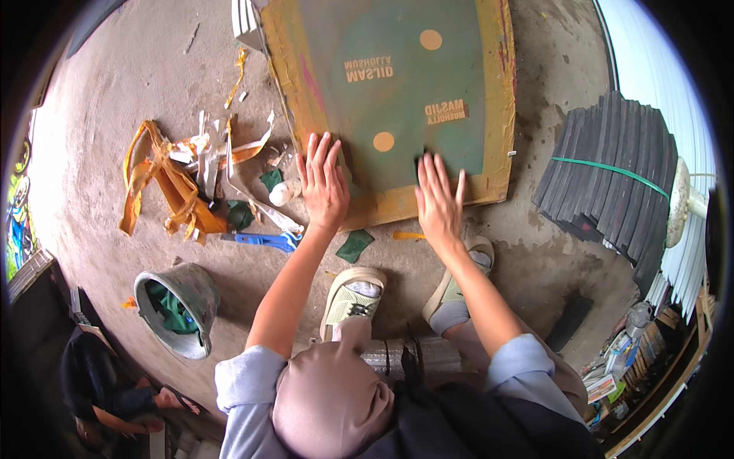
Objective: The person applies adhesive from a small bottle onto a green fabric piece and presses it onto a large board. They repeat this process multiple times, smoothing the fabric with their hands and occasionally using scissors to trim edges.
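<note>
A printing screen point(359, 115) with green mesh and brown-taped edges lies on the floor before me. Pale lettering and round dots show on its mesh. My left hand point(325, 182) rests flat on the taped near-left edge, fingers stretched and holding nothing. Near the lower right corner, my right hand point(441, 200) lies with fingers extended over the screen. A small dark piece point(419, 167) shows beside its fingertips, partly hidden; I cannot tell what it is. Close to my left wrist are a crumpled white lump point(284, 193) and a green scrap point(355, 246).
Peeled tape strips point(180, 180) lie heaped at left, above a blue-handled cutter point(264, 241). A grey bucket point(202, 310) holds green cloth. Right, a strapped stack of dark slabs point(612, 161) stands by white corrugated sheeting point(650, 53). Another person point(99, 375) sits at lower left.
</note>
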A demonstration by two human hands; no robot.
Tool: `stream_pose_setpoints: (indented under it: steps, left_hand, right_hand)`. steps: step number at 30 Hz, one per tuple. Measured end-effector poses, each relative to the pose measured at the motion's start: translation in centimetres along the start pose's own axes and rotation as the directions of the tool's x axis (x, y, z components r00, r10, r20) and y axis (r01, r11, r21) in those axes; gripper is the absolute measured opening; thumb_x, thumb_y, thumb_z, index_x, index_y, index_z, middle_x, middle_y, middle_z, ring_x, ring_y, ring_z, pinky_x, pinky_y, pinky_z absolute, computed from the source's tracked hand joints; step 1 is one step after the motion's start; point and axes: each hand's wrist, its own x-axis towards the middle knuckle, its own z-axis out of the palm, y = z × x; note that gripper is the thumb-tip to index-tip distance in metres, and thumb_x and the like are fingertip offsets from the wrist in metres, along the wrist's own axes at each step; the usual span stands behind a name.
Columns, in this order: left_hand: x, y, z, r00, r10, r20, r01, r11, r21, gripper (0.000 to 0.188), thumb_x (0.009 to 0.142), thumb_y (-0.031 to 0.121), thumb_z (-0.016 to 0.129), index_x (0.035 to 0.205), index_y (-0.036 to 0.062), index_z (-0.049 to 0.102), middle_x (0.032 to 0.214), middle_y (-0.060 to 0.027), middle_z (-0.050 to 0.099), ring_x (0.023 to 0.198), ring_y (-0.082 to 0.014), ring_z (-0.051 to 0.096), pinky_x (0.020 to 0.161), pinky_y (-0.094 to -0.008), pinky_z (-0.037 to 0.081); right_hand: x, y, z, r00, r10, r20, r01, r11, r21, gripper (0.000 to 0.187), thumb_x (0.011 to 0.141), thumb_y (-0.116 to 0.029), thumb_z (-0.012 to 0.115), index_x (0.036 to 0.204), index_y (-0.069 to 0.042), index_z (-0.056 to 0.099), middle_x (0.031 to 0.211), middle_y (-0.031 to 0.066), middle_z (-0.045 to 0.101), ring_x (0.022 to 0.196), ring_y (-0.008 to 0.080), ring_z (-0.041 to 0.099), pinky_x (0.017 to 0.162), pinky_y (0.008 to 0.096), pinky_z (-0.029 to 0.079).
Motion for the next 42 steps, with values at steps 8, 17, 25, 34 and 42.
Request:
stream_pose_setpoints:
  steps: [8,17,25,34,42]
  left_hand:
    - [0.8,0.6,0.0,1.000,0.013,-0.005,-0.013,1.000,0.006,0.046,0.089,0.000,0.044,0.134,0.0070,0.043,0.144,-0.0115,0.040,0.140,-0.0320,0.030,0.115,-0.0538,0.017]
    - [0.4,0.0,-0.1,1.000,0.012,-0.008,-0.011,0.999,0.040,0.044,0.090,0.003,0.044,0.134,0.0077,0.044,0.144,-0.0111,0.040,0.140,-0.0320,0.029,0.115,-0.0529,0.017]
    - [0.3,-0.1,-0.1,1.000,0.014,-0.009,-0.013,0.999,0.045,0.044,0.090,0.003,0.045,0.133,0.0083,0.044,0.144,-0.0106,0.040,0.140,-0.0314,0.030,0.115,-0.0525,0.018]
    - [0.3,-0.1,-0.3,1.000,0.003,-0.028,-0.001,0.998,0.064,0.047,0.086,0.002,0.049,0.132,0.0122,0.048,0.144,-0.0071,0.041,0.139,-0.0284,0.033,0.114,-0.0507,0.022]
    - [0.5,0.1,-0.3,1.000,-0.006,-0.019,0.007,0.999,0.041,0.043,0.089,0.002,0.046,0.131,0.0102,0.047,0.142,-0.0089,0.042,0.139,-0.0294,0.033,0.115,-0.0513,0.021]
  right_hand:
    - [5.1,-1.3,0.0,0.985,0.075,-0.154,-0.074,0.997,0.015,0.056,0.094,-0.024,0.054,0.146,-0.013,0.035,0.153,-0.0023,0.033,0.142,0.0185,0.027,0.113,0.0613,0.014]
    - [3.9,1.9,-1.7,0.935,0.009,-0.353,0.074,0.973,0.219,0.021,0.078,-0.005,0.071,0.099,-0.009,0.067,0.122,-0.0002,0.061,0.117,0.0220,0.052,0.101,0.0409,0.041]
    - [3.9,-0.4,-1.4,0.902,0.199,-0.382,-0.018,0.903,0.428,0.033,0.078,-0.010,0.073,0.110,-0.009,0.063,0.104,0.0062,0.060,0.097,0.0265,0.055,0.083,0.0386,0.047]
    - [5.5,1.4,-1.0,0.946,0.034,-0.322,0.007,0.992,0.125,0.010,0.078,-0.015,0.073,0.082,-0.018,0.064,0.084,-0.0052,0.060,0.092,0.0182,0.050,0.083,0.0404,0.031]
    - [7.0,2.1,-1.2,0.937,0.095,-0.336,-0.055,0.990,0.128,0.014,0.082,-0.024,0.070,0.082,-0.016,0.059,0.081,-0.0020,0.055,0.089,0.0213,0.049,0.081,0.0419,0.031]
